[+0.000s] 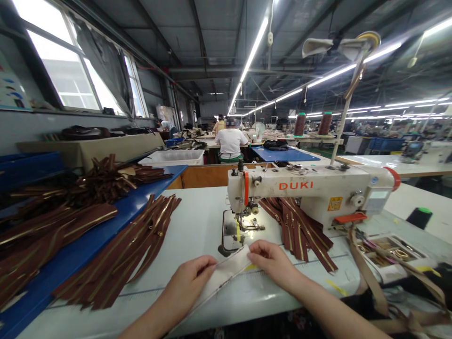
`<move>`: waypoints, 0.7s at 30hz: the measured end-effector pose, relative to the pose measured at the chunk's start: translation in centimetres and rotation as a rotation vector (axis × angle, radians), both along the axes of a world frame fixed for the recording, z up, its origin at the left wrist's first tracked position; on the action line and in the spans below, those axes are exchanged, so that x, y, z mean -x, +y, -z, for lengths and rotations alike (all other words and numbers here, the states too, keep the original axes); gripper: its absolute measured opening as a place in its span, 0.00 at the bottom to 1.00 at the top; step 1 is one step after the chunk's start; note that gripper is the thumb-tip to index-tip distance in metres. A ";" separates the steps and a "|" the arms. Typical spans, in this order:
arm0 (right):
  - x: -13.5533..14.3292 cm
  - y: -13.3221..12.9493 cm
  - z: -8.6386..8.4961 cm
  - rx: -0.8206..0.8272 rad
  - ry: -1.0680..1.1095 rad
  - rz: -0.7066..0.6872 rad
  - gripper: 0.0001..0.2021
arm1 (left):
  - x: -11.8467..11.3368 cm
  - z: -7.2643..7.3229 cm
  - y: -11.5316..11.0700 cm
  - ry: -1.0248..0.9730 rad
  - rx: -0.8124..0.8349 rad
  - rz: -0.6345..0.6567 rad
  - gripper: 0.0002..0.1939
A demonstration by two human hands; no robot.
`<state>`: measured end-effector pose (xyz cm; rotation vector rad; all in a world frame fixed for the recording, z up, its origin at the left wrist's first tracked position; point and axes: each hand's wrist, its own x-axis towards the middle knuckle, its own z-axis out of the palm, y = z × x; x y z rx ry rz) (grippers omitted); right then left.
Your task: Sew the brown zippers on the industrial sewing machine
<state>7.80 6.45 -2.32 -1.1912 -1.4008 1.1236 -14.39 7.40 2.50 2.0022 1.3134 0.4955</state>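
Note:
A pale fabric strip point(226, 273) stretches between my two hands, just in front of the needle area of a white sewing machine point(271, 186). My left hand point(192, 282) has its fingers closed on the strip's left part. At the strip's upper right end, my right hand point(270, 261) pinches it between thumb and fingers. The strip's far end lies close to the metal needle plate point(231, 230). Brown zippers point(123, 254) lie in a fanned pile to the left, and more brown zippers point(300, 230) rest under the machine arm.
A blue surface point(141, 202) at the left bears heaps of brown zippers. An open tray point(391, 254) with scissors and small tools stands at the right, beside loose tan straps point(367, 273). A person in a white shirt point(231, 141) sits farther ahead.

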 end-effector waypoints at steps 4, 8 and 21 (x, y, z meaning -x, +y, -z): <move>0.4 0.1 -0.5 -0.015 -0.040 -0.056 0.08 | -0.8 -0.4 -0.1 0.019 0.009 0.040 0.16; 0.4 0.0 -0.8 -0.045 -0.114 -0.038 0.07 | -0.8 -0.2 0.3 0.045 0.008 0.051 0.15; 0.0 -0.6 -0.6 -0.129 -0.603 0.031 0.06 | -0.9 -1.0 6.4 0.327 -0.359 0.111 0.08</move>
